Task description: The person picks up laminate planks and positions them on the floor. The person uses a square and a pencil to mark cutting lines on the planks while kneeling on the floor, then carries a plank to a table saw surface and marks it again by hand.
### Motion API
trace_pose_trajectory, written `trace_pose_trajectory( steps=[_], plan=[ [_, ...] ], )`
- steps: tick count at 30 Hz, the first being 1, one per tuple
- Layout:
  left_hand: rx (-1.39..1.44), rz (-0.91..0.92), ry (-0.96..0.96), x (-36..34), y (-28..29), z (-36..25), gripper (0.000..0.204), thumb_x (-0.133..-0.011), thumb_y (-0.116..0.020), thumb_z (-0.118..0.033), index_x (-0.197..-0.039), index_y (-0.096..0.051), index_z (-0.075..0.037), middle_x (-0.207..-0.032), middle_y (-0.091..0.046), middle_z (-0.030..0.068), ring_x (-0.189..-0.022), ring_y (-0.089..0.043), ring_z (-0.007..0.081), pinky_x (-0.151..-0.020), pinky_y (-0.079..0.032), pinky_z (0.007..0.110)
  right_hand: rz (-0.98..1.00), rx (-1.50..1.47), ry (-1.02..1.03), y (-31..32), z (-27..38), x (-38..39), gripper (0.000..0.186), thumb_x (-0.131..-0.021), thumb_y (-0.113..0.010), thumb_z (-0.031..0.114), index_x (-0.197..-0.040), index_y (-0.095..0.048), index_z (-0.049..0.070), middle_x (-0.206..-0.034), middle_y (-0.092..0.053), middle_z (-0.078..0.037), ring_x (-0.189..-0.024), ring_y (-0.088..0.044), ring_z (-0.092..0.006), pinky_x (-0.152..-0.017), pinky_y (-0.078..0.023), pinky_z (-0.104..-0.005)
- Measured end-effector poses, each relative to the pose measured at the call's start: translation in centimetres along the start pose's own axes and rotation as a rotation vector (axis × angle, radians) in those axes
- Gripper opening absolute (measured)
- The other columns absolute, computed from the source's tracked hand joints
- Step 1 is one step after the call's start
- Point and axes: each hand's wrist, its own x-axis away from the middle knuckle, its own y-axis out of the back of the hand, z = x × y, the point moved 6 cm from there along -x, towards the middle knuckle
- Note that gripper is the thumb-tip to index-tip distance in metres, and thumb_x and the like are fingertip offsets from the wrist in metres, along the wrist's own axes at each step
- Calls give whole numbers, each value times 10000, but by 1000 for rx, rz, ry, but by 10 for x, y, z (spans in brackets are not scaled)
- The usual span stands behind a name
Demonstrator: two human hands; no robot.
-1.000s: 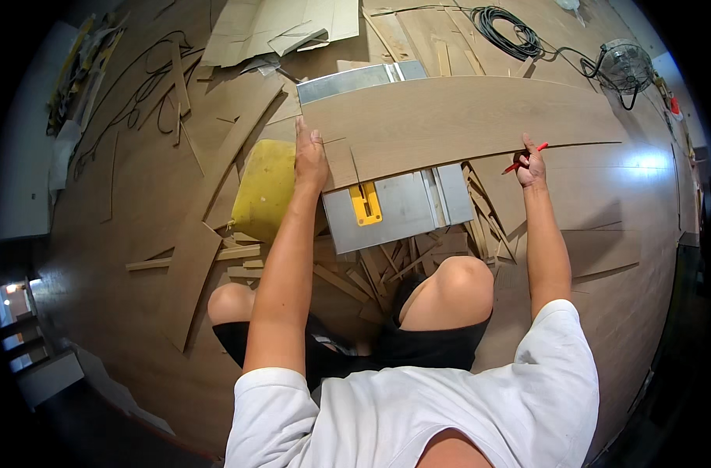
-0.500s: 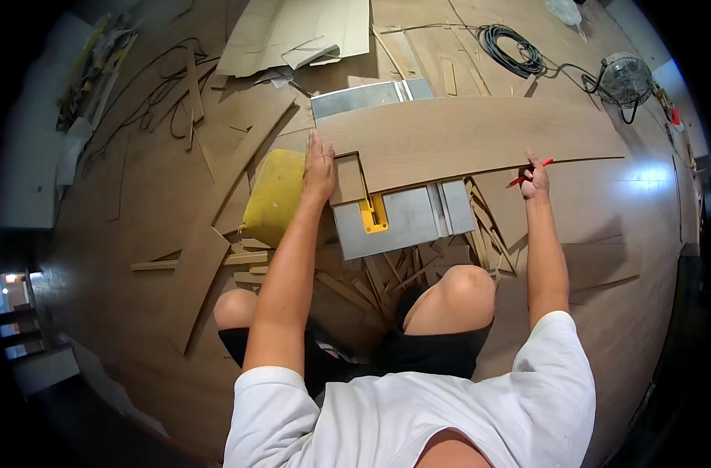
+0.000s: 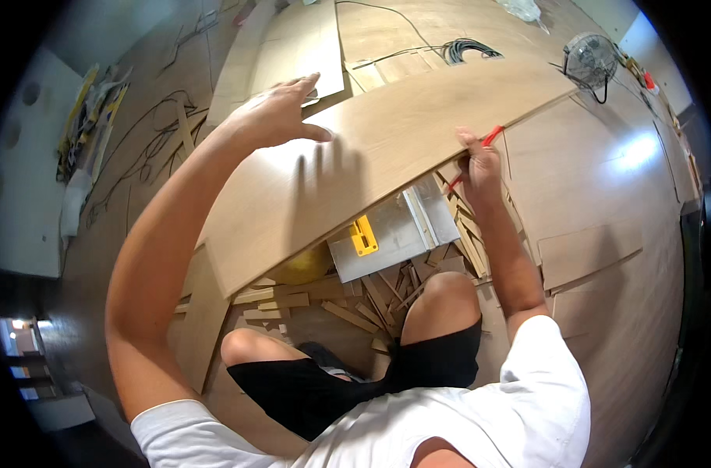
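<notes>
A long, light-brown wooden plank (image 3: pixel 402 129) slants across the view, its left end nearer to me. My right hand (image 3: pixel 482 162) grips its near edge, thumb on top, with a red pencil (image 3: pixel 493 136) held in the same hand. Over the plank's far left side my left hand (image 3: pixel 274 117) is raised, fingers stretched and thumb apart, casting a shadow on the wood. Below the plank shows part of a grey metal saw table (image 3: pixel 394 246) with a yellow insert (image 3: pixel 363 235); the plank hides the rest.
Thin wood offcuts (image 3: pixel 363 312) lie between my knees and the saw table. A yellow bag (image 3: pixel 302 267) is mostly covered by the plank. At the back are pale sheets (image 3: pixel 297 51), coiled black cable (image 3: pixel 468 51) and a fan (image 3: pixel 590 61). Another board (image 3: pixel 197 327) lies at left.
The plank has swung, its left end coming toward me and its right end going away; the notched end no longer shows at left. My left hand has let go and risen.
</notes>
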Motion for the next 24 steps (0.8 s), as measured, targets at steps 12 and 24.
trace_pose_trajectory(
  steps=[12,24],
  plan=[
    [1001,-402,670,157,-11,136,413,-950,-641,-431,-967,-659,-19,-890,-657,31,-809,-609,121,-704,-475,288,818,661,944,-217,38,70,244,-841,-733,211,-685,-633,53,-704,-655,-116,-661,-646,-227,-575,-504,-343],
    [977,-469,1239,461,-99,173,220,-970,-578,-231,-928,-601,-16,-846,-589,45,-776,-534,180,-684,-449,373,812,1819,-204,-125,-248,-263,678,-904,-425,709,-1243,-666,174,-1319,-608,-137,-1218,-562,-350,-1000,-456,-429]
  ],
)
